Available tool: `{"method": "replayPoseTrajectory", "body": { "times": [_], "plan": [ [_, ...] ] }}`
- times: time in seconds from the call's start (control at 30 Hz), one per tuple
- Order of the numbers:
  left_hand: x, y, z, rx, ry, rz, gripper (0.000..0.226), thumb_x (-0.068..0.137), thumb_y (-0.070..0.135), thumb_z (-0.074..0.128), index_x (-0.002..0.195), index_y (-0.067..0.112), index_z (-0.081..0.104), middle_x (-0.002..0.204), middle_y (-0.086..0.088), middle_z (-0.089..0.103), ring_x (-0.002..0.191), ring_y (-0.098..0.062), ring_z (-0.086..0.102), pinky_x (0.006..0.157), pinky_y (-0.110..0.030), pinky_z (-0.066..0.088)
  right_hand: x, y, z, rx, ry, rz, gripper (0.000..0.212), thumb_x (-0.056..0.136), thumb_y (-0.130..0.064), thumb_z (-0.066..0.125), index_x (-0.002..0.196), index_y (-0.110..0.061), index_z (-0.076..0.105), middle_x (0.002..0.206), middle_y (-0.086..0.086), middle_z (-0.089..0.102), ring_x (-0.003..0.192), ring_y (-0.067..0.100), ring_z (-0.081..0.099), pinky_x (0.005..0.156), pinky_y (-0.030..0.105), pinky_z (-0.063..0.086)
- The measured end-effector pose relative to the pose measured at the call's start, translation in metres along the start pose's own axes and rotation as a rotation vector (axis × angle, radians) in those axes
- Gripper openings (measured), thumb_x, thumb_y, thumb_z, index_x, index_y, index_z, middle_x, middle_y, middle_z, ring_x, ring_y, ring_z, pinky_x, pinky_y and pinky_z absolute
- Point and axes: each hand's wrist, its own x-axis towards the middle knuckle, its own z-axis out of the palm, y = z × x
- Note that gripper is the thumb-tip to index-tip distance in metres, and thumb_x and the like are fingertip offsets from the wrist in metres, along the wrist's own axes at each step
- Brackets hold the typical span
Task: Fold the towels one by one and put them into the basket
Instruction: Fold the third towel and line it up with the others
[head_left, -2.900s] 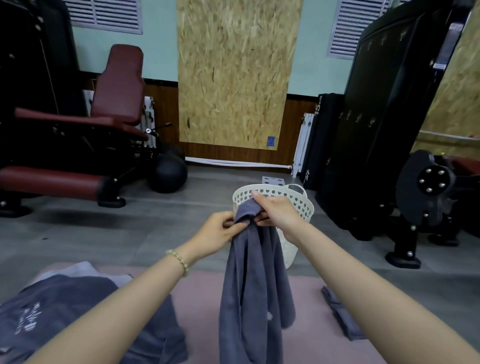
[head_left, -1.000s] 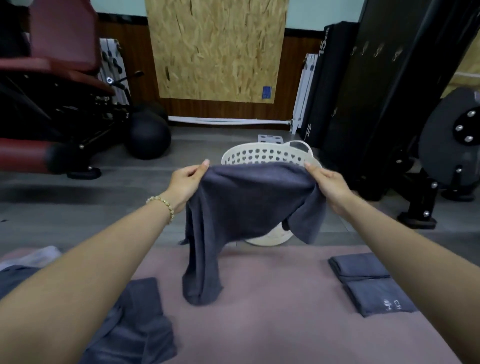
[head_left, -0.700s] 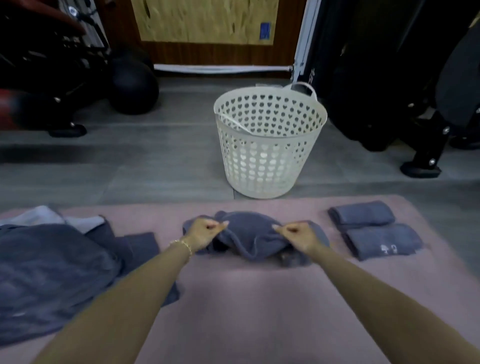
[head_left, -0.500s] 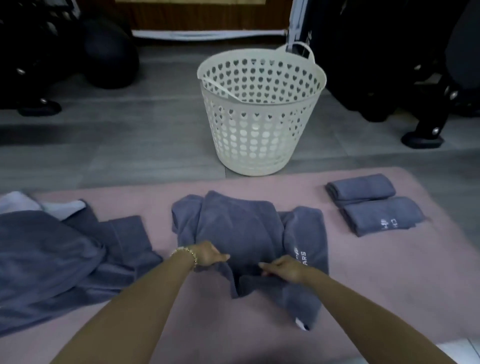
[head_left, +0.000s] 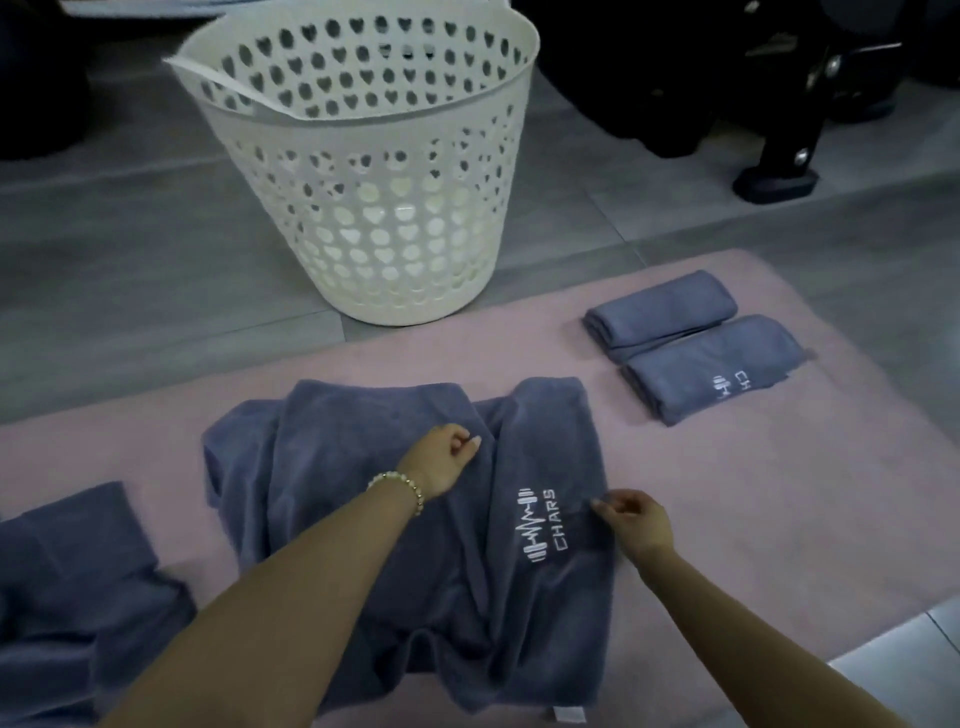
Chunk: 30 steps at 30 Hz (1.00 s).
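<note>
The grey towel (head_left: 415, 519) lies rumpled on the pink mat (head_left: 779, 519), short of the basket (head_left: 363, 171). My left hand (head_left: 441, 462) pinches a middle crease and my right hand (head_left: 634, 525) pinches its right edge, to spread it flat for folding.

Towels and basket on floor mat.
Grey-blue towel (head_left: 405, 519) lies rumpled, logo up; two folded towels (head_left: 696, 343) side by side right; white perforated basket (head_left: 363, 208) upright behind.

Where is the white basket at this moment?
In the head view the white basket stands upper centre on the grey floor, just beyond the pink mat's far edge.
</note>
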Motion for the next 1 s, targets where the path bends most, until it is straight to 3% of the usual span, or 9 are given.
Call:
{"method": "replayPoseTrajectory", "body": {
  "times": [0.13, 0.33, 0.4, 0.5, 0.57, 0.7, 0.77, 0.87, 1.0],
  "plan": [
    [0.043, 0.027, 0.028, 0.131, -0.016, 0.106, 0.055, 0.096, 0.039, 0.048, 0.143, 0.013, 0.035, 0.146, -0.002, 0.034, 0.128, -0.020, 0.043, 0.109, -0.029, 0.032, 0.008, 0.013, 0.001, -0.054, -0.015, -0.026, 0.034, 0.072, -0.019, 0.081, 0.091, -0.013, 0.053, 0.082, 0.004, 0.061, 0.080, 0.024, 0.057, 0.077, 0.030, 0.046],
    [0.098, 0.056, 0.057, 0.248, -0.088, 0.129, 0.070, 0.096, 0.043, 0.044, 0.150, 0.009, 0.015, 0.158, -0.005, 0.015, 0.143, -0.020, 0.020, 0.117, -0.029, 0.015, 0.021, 0.019, 0.000, -0.028, -0.092, -0.065, 0.037, 0.071, -0.017, 0.081, 0.084, -0.023, 0.047, 0.073, -0.003, 0.060, 0.074, 0.019, 0.059, 0.076, 0.027, 0.050],
    [0.107, 0.060, 0.063, 0.360, -0.084, 0.104, 0.073, 0.095, 0.049, 0.041, 0.151, 0.012, 0.011, 0.158, -0.003, 0.012, 0.143, -0.025, 0.018, 0.117, -0.034, 0.015, 0.024, 0.021, 0.000, -0.044, -0.128, -0.109, 0.037, 0.071, -0.017, 0.080, 0.081, -0.027, 0.047, 0.074, -0.005, 0.060, 0.075, 0.018, 0.060, 0.072, 0.018, 0.049],
    [0.114, 0.061, 0.069, 0.431, -0.022, 0.001, 0.080, 0.090, 0.060, 0.043, 0.150, 0.015, 0.015, 0.154, -0.003, 0.024, 0.139, -0.031, 0.022, 0.114, -0.039, 0.018, 0.024, 0.021, 0.002, -0.063, -0.194, -0.126, 0.031, 0.073, -0.017, 0.077, 0.084, -0.019, 0.049, 0.075, -0.008, 0.056, 0.069, 0.009, 0.054, 0.057, 0.008, 0.042],
    [0.114, 0.064, 0.071, 0.455, 0.040, 0.016, 0.077, 0.085, 0.063, 0.049, 0.142, 0.013, 0.033, 0.144, -0.006, 0.042, 0.132, -0.030, 0.034, 0.111, -0.037, 0.025, 0.023, 0.021, 0.005, -0.061, -0.220, -0.128, 0.028, 0.074, -0.017, 0.076, 0.084, -0.015, 0.050, 0.073, -0.009, 0.054, 0.065, 0.002, 0.049, 0.054, 0.008, 0.041],
    [0.114, 0.082, 0.068, 0.193, -0.167, 0.037, 0.058, 0.080, 0.059, 0.062, 0.109, 0.010, 0.066, 0.108, -0.002, 0.066, 0.098, -0.019, 0.059, 0.086, -0.026, 0.043, 0.022, 0.017, 0.010, -0.068, -0.229, -0.163, 0.029, 0.074, -0.018, 0.075, 0.066, -0.020, 0.047, 0.069, -0.004, 0.053, 0.058, 0.004, 0.047, 0.056, 0.014, 0.041],
    [0.111, 0.099, 0.064, -0.010, -0.202, 0.030, 0.046, 0.081, 0.053, 0.064, 0.093, 0.009, 0.070, 0.090, 0.000, 0.066, 0.085, -0.014, 0.059, 0.075, -0.022, 0.042, 0.018, 0.014, 0.009, 0.077, -0.265, -0.133, 0.028, 0.077, -0.017, 0.075, 0.081, -0.020, 0.048, 0.082, -0.002, 0.056, 0.069, 0.005, 0.051, 0.060, 0.012, 0.044],
    [0.113, 0.125, 0.059, -0.310, -0.183, -0.001, 0.040, 0.085, 0.047, 0.064, 0.098, 0.009, 0.069, 0.095, -0.004, 0.069, 0.086, -0.014, 0.062, 0.078, -0.021, 0.046, 0.014, 0.008, 0.000, 0.418, -0.408, -0.008, 0.054, 0.075, -0.015, 0.079, 0.117, -0.013, 0.046, 0.111, 0.004, 0.063, 0.097, 0.013, 0.063, 0.077, 0.017, 0.054],
    [0.114, 0.156, 0.058, -0.509, -0.109, 0.020, 0.027, 0.088, 0.036, 0.064, 0.098, 0.011, 0.068, 0.091, -0.003, 0.067, 0.081, -0.013, 0.061, 0.076, -0.022, 0.046, 0.010, -0.002, -0.024, 0.508, -0.611, 0.069, 0.039, 0.075, -0.019, 0.079, 0.110, -0.005, 0.067, 0.104, 0.005, 0.073, 0.095, 0.018, 0.070, 0.079, 0.025, 0.056]
  ]
}}
